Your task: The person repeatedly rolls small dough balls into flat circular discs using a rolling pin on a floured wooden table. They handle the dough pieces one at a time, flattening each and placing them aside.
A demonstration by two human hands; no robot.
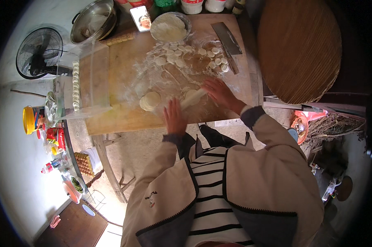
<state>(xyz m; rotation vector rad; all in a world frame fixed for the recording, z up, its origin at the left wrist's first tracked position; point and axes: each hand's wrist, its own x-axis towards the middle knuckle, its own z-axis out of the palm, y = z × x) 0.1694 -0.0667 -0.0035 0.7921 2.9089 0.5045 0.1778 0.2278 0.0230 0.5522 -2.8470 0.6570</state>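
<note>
My left hand (175,115) lies over the near left end of a pale rolling pin (192,99), fingers stretched forward. My right hand (220,94) rests on the pin's far right end. Beneath the pin, a flattened dough round (190,93) shows partly; the rest is hidden. Just left of my left hand is a small pile of rolled dough wrappers (151,100). Several small dough discs (173,52) lie farther back on the floured wooden board (124,77), with more discs (218,61) to the right near a cleaver (224,35).
A bowl of flour (169,27) and a lit phone (141,19) stand at the back. At the left, a clear plastic container (92,71) holds a row of dumplings (76,86). A large round wooden board (300,49) stands at right, and a fan (39,54) at far left.
</note>
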